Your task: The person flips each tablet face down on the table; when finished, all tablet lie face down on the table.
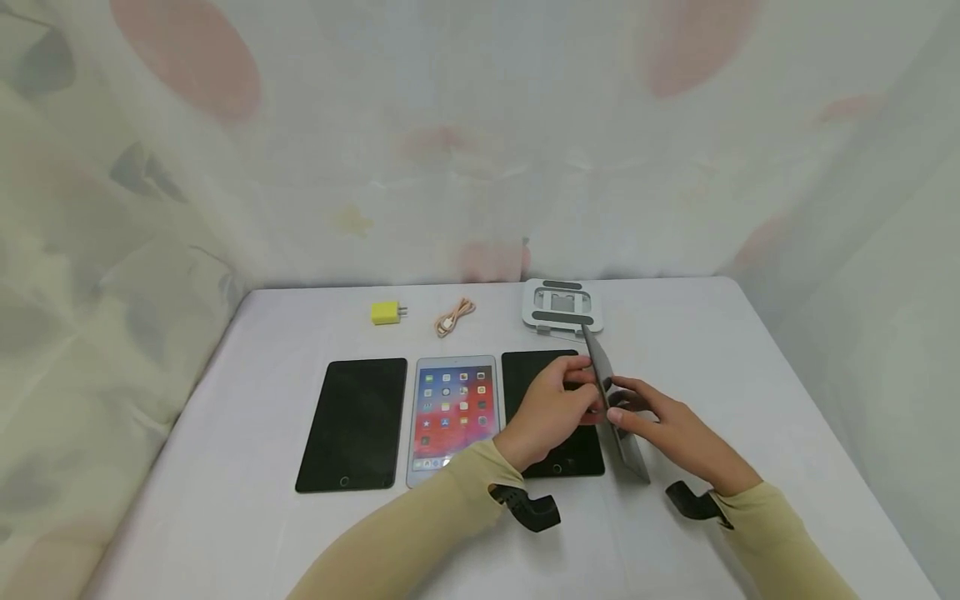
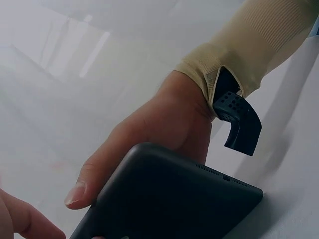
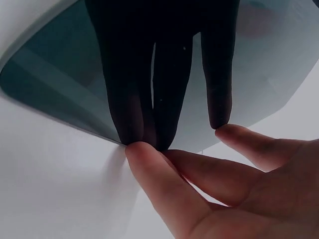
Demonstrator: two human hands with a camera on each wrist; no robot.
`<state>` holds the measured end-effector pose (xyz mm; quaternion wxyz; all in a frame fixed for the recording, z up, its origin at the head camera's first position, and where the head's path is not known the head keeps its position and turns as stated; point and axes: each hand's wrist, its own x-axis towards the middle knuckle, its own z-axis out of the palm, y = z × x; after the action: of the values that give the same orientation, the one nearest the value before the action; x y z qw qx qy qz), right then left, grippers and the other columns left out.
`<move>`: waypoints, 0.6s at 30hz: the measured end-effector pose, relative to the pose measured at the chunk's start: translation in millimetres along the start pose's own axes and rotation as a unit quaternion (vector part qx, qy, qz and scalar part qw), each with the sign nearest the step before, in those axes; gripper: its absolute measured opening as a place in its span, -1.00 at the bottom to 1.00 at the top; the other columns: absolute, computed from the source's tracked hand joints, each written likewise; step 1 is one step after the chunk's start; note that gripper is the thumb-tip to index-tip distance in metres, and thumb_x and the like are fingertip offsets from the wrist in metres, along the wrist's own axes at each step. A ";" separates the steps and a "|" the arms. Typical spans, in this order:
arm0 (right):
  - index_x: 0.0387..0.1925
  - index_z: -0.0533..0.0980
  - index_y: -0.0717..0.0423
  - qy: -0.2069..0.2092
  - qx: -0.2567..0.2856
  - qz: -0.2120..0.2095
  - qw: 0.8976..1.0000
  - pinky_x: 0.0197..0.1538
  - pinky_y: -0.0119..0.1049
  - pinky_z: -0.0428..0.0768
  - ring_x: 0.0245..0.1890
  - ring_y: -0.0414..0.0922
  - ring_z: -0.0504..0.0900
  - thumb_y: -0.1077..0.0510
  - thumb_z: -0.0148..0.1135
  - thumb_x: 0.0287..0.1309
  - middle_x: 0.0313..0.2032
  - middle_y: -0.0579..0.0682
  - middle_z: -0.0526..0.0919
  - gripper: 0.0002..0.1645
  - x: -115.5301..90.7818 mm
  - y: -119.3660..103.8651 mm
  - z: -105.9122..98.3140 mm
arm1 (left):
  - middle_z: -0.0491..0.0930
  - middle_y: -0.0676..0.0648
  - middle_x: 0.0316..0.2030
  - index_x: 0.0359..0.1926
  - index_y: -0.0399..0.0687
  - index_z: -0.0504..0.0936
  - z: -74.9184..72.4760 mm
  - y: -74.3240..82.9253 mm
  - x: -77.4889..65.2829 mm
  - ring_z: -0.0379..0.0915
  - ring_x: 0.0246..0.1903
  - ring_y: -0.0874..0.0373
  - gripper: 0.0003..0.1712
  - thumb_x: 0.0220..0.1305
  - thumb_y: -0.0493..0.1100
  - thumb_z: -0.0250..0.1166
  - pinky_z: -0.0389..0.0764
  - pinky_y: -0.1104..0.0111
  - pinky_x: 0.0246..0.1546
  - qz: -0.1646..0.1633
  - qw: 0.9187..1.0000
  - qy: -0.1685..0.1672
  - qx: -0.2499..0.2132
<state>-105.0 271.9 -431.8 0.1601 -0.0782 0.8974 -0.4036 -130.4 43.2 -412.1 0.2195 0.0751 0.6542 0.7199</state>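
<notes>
Tan sleeves (image 1: 420,533), then left and right hands (image 1: 547,410) (image 1: 686,437) in a fingertip pinch on one near-upright tablet (image 1: 630,454).

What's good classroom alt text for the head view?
A person's left hand and right hand hold a tablet nearly upright. Three more tablets lie on a white table, the middle one lit; beyond them sit a yellow charger, a cable and a stand.

Pink-blotched pale drapery (image 1: 375,175) behind white table (image 1: 225,517)

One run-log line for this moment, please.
left hand, right hand: holding tilted tablet between them | flat: black tablet, lit tablet, third tablet, partly hidden | behind: charger, cable, stand
</notes>
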 end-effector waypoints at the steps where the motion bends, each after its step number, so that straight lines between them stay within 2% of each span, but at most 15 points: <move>1: 0.66 0.23 -0.15 -0.001 0.001 0.000 1.000 0.30 0.27 0.64 0.42 0.19 0.57 -0.34 0.12 0.56 0.49 0.21 0.50 -0.17 0.4 -0.5 0.2 | 0.56 -0.18 0.25 0.55 -0.20 0.38 0.1 -0.1 0.0 0.72 -0.13 0.12 -0.36 0.50 -0.28 0.20 0.80 0.11 0.12 0.002 1.000 0.002 0.002; 5: 0.66 0.24 -0.14 -0.001 0.004 0.002 1.000 0.31 0.26 0.64 0.42 0.18 0.57 -0.34 0.11 0.56 0.48 0.22 0.51 -0.17 2.0 -2.1 0.9 | 0.58 -0.15 0.22 0.53 -0.17 0.41 0.9 -0.6 0.2 0.73 -0.17 0.15 -0.37 0.49 -0.30 0.23 0.82 0.16 0.08 0.008 1.000 0.010 0.008; 12: 0.66 0.22 -0.08 -0.013 0.014 0.003 1.000 0.28 0.24 0.65 0.23 0.05 0.70 -0.32 0.11 0.56 0.42 0.23 0.58 -0.16 6.0 -5.6 4.1 | 0.58 -0.18 0.21 0.53 -0.18 0.41 1.8 -1.3 -1.6 0.71 -0.22 0.24 -0.35 0.47 -0.30 0.26 0.83 0.21 0.04 0.016 0.999 0.024 0.018; 18: 0.66 0.22 -0.04 -0.011 0.015 -0.004 1.000 0.30 0.26 0.65 0.37 0.18 0.60 -0.30 0.11 0.57 0.50 0.28 0.48 -0.15 7.9 -9.0 2.8 | 0.59 -0.16 0.19 0.51 -0.13 0.44 3.5 -1.4 0.0 0.70 -0.24 0.27 -0.37 0.47 -0.28 0.28 0.83 0.24 0.03 0.027 0.999 0.028 0.021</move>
<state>-111.4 261.9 -428.6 0.1692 -0.0838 0.8890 -0.4172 -128.7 46.5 -413.0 0.1795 0.0772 0.6728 0.7136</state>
